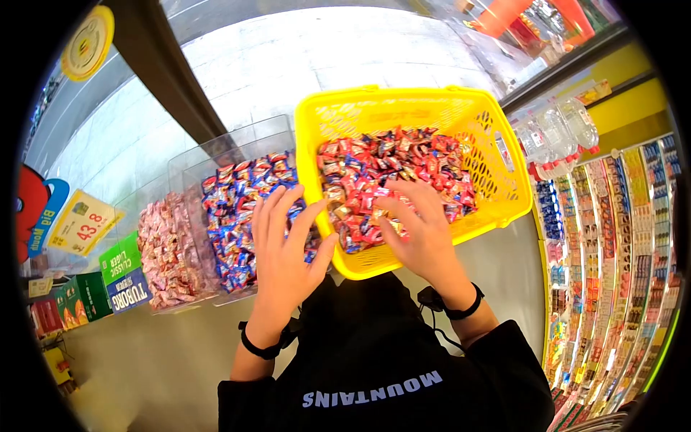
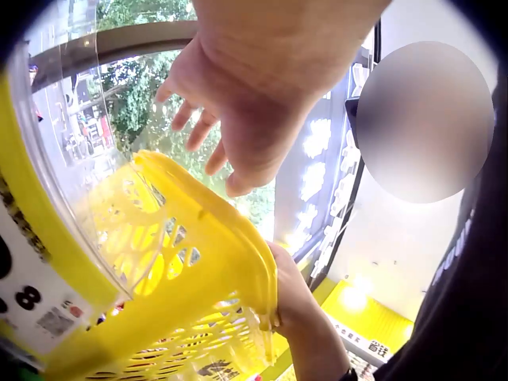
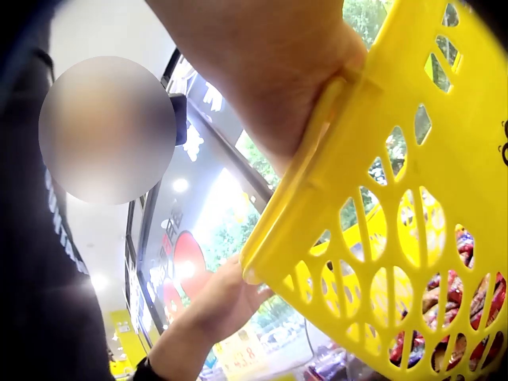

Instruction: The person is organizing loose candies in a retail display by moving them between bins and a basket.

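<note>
A yellow plastic basket (image 1: pixel 403 97) heaped with red and blue wrapped candies (image 1: pixel 389 162) sits in front of me. My right hand (image 1: pixel 421 230) reaches over its near rim and lies on the candies with fingers spread. My left hand (image 1: pixel 284 241) hovers with straight, spread fingers over a clear bin of blue and red candies (image 1: pixel 234 209), its thumb close to the basket's corner. From the left wrist, the left hand (image 2: pixel 238 119) hangs empty above the basket rim (image 2: pixel 214 262). In the right wrist view, the right hand (image 3: pixel 270 71) crosses the basket wall (image 3: pixel 413 206), and its fingers are hidden.
A second clear bin of pink candies (image 1: pixel 167 252) stands left of the blue one. A price tag reading 43.8 (image 1: pixel 83 223) and green Tuborg boxes (image 1: pixel 126 281) are at far left. Water bottles (image 1: pixel 558 133) and stocked shelves (image 1: pixel 612 237) fill the right side.
</note>
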A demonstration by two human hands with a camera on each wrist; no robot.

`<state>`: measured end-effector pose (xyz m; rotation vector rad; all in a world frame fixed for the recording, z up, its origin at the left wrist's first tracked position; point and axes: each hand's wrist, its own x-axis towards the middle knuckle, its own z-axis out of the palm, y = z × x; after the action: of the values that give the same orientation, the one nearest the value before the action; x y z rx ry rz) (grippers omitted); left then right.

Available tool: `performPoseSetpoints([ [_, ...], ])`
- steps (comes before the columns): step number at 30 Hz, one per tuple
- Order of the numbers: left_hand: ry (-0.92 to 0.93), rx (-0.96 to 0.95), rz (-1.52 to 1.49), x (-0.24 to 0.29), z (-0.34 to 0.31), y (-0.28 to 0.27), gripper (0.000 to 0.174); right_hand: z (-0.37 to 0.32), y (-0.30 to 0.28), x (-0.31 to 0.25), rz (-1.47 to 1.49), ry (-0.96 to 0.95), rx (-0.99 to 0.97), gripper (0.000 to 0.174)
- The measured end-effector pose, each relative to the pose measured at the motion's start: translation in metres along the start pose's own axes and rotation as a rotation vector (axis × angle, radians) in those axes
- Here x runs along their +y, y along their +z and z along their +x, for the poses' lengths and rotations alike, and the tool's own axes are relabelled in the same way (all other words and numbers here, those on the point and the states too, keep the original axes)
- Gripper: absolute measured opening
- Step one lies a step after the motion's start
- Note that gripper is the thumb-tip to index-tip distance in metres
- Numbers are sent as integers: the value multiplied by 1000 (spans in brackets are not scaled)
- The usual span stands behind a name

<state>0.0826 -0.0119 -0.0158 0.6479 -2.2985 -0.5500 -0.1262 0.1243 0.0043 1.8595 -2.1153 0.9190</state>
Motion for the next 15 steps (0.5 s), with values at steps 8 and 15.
performPoseSetpoints([
  [8,45,-186,48,47,29,36,50,9,-72,56,142,-32,-291,35],
  [15,21,-319,170,51,31,38,58,59,-93,176,4,7,-649,49],
])
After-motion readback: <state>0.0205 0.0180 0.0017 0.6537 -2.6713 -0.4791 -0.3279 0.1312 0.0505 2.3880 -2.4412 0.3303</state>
